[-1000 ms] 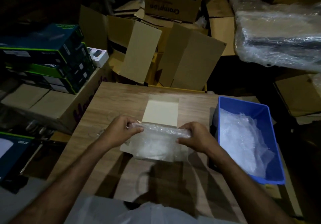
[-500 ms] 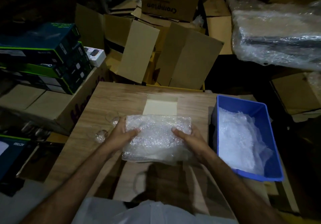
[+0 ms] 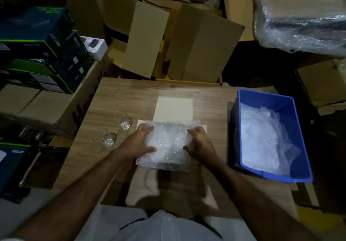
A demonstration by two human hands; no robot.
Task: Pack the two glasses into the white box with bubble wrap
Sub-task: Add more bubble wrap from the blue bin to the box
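Note:
A folded sheet of bubble wrap [image 3: 168,143] lies over the open white box [image 3: 174,108], whose lid flap stretches away from me on the wooden table [image 3: 119,98]. My left hand [image 3: 138,143] presses on the wrap's left side. My right hand [image 3: 200,145] presses on its right side. The box's inside is hidden under the wrap. Two clear glasses stand bare on the table left of the box, one [image 3: 124,122] nearer the box and one [image 3: 109,139] closer to me. Neither hand touches them.
A blue plastic bin [image 3: 299,113] holding more bubble wrap [image 3: 262,137] sits at the table's right edge. Stacked dark product boxes [image 3: 37,49] stand to the left, open cardboard cartons [image 3: 196,44] behind the table, and a plastic-wrapped bundle [image 3: 303,16] at the back right.
The bubble wrap went from being held up by its top edge to lying flat over the box. Both hands shifted onto its sides and press it down. The glasses came into view.

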